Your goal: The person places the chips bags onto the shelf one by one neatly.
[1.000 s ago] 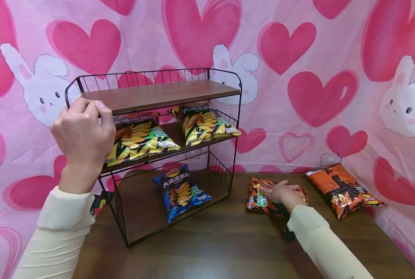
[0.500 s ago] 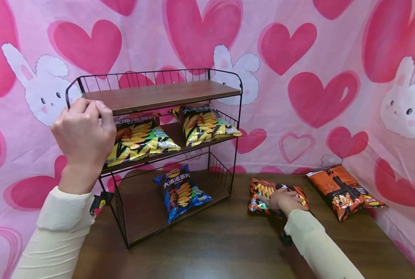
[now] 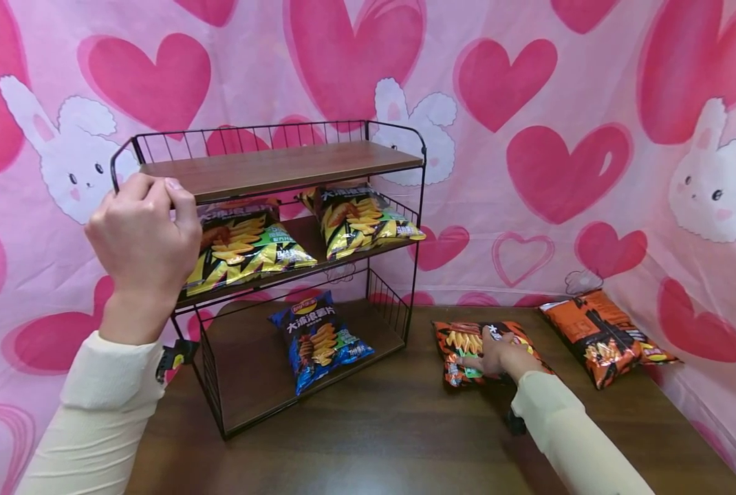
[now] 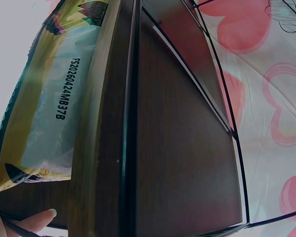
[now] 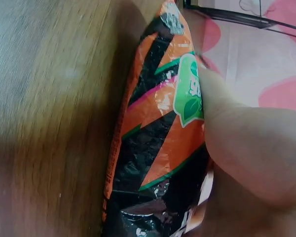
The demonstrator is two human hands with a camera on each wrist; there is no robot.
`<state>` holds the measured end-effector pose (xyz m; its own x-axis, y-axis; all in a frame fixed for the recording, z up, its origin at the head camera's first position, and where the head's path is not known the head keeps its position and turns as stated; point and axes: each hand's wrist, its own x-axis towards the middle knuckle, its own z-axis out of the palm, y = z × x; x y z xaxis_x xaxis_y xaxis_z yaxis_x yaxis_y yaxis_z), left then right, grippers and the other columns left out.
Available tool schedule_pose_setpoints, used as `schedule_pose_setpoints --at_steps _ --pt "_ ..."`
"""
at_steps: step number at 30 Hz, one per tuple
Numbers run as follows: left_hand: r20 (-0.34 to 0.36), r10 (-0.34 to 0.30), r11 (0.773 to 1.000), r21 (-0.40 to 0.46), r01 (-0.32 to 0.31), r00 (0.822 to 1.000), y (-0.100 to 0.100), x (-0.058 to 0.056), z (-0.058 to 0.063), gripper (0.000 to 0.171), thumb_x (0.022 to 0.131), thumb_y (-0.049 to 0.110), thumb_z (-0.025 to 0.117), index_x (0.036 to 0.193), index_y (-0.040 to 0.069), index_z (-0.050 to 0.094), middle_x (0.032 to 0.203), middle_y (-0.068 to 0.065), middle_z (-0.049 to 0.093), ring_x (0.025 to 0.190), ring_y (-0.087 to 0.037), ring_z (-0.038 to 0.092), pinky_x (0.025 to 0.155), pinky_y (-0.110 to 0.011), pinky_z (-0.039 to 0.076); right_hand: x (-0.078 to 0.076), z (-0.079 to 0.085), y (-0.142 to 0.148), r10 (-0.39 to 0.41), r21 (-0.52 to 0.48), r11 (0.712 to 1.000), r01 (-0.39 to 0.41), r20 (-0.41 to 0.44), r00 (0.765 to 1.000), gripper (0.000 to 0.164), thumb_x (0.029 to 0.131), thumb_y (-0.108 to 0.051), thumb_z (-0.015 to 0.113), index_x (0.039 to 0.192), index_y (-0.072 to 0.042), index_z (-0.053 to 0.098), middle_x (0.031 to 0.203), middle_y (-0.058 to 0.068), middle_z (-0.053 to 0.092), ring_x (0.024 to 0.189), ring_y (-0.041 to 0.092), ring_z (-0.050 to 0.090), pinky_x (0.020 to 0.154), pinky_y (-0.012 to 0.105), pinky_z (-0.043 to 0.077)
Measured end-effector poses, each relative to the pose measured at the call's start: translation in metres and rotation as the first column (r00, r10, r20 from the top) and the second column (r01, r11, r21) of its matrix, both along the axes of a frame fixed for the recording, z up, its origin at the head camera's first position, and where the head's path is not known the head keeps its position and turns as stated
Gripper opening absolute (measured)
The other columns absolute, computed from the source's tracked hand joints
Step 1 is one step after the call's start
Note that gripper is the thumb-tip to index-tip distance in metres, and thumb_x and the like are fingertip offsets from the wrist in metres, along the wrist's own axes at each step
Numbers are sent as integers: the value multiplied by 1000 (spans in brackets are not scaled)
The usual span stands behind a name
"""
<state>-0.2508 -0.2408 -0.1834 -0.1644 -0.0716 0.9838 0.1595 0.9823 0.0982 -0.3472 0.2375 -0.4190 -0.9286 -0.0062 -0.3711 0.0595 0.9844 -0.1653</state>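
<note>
My left hand (image 3: 145,234) grips the front left corner of a black wire shelf rack (image 3: 281,165) with its fingers curled, just below the top board. A fingertip (image 4: 44,219) shows in the left wrist view, near a yellow bag of chips (image 4: 54,103). Over on the right, my right hand (image 3: 505,354) holds an orange and black bag of chips (image 3: 457,344) on the table, thumb and fingers spread across its front. The right wrist view has the thumb (image 5: 256,148) pressed against the bag's face; the other fingers are hidden there.
Two yellow and black chip bags, one left (image 3: 244,251) and one right (image 3: 368,220), lie on the middle shelf. A blue chip bag (image 3: 321,344) rests on the bottom shelf. Another orange bag (image 3: 603,337) lies at the far right of the wooden table (image 3: 393,426), before a pink heart-patterned backdrop (image 3: 547,89).
The orange bag under my right hand has shifted slightly left and toward me, and the hand's fingers have changed their hold on it. My left hand stays on the rack.
</note>
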Motion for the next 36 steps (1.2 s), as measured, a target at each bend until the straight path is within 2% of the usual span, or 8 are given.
schedule_pose_setpoints --at_steps 6,9,15,19,24,27,30,36 --pt "0 -5 1000 9 5 1000 1 0 0 58 104 30 38 88 -14 71 92 -28 69 75 -57 60 63 -68 45 -19 -22 28 151 11 988 -151 -19 988 122 80 -83 58 162 -3 16 153 49 14 132 78 19 103 83 22" --pt "0 -7 1000 13 7 1000 1 0 1 57 104 30 38 88 -14 71 92 -28 69 76 -57 60 64 -68 45 -29 -31 39 198 -7 980 -199 -30 980 121 78 -83 60 162 -6 17 155 47 13 135 77 15 103 85 18" --pt "7 -6 1000 9 6 1000 1 1 2 57 104 30 38 89 -14 71 92 -28 68 75 -57 59 64 -68 44 -26 -20 44 229 -36 973 -229 2 973 119 73 -82 67 162 -15 24 158 43 14 139 74 10 97 88 19" --pt "14 -5 1000 15 4 1000 1 1 1 56 103 30 40 91 -14 72 92 -28 68 75 -57 59 64 -67 45 -17 -6 39 243 -57 969 -241 32 969 115 75 -75 72 161 -14 26 159 43 10 140 73 3 98 89 16" --pt "20 -4 1000 16 4 1000 1 1 1 55 103 30 40 93 -14 72 92 -28 68 75 -57 59 64 -68 45 -9 5 31 234 -19 972 -233 57 971 113 72 -66 80 159 -14 31 161 38 9 144 68 2 97 90 15" --pt "28 -4 1000 13 4 1000 1 2 1 55 104 30 40 93 -14 72 92 -28 68 75 -57 59 65 -68 46 -4 9 25 237 8 971 -237 47 970 113 66 -53 87 157 -13 34 162 36 11 146 64 4 100 87 18" --pt "32 -2 1000 14 2 1000 0 2 0 56 104 30 40 92 -14 72 93 -28 68 76 -56 60 65 -67 47 2 15 19 273 35 961 -274 33 961 108 63 -34 89 154 -8 38 161 36 11 146 63 4 101 84 24" --pt "25 -7 1000 14 7 1000 0 1 0 55 103 30 41 90 -14 72 93 -28 68 75 -56 59 65 -68 46 7 18 17 285 0 958 -285 43 957 102 66 0 82 157 -11 37 167 29 1 149 59 -7 106 84 11"
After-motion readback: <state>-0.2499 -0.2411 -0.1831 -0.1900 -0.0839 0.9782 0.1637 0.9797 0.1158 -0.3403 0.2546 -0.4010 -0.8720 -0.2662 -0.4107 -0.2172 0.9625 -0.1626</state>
